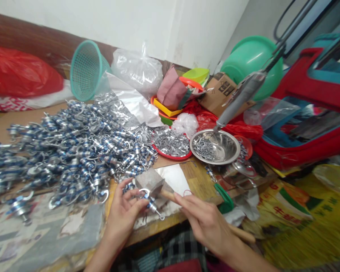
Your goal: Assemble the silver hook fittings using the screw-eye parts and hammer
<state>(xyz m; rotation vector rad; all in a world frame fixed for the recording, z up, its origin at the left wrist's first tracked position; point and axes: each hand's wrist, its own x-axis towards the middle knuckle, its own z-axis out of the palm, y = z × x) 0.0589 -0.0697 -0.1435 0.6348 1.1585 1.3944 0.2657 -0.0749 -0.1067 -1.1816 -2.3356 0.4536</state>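
My left hand (127, 206) is curled around a small metal hook fitting (153, 206) at the table's front edge. The fitting has a silver hook, blue bands and a small ring at its lower end. In my right hand (205, 217) is a hammer by its wooden handle (242, 233), which slants down to the right. The hammer's head end lies close to the fitting, beside a grey metal block (149, 180); whether they touch I cannot tell. Left of my left hand spreads a big heap of similar hook fittings (79, 158).
Behind the block, a red tray (172, 147) holds small metal pieces. A steel bowl (229, 147) with metal pins stands to its right, under a grey rod-shaped tool (240, 98). A green basket (87, 71), a cardboard box (219, 90) and a red stool (308, 124) stand around.
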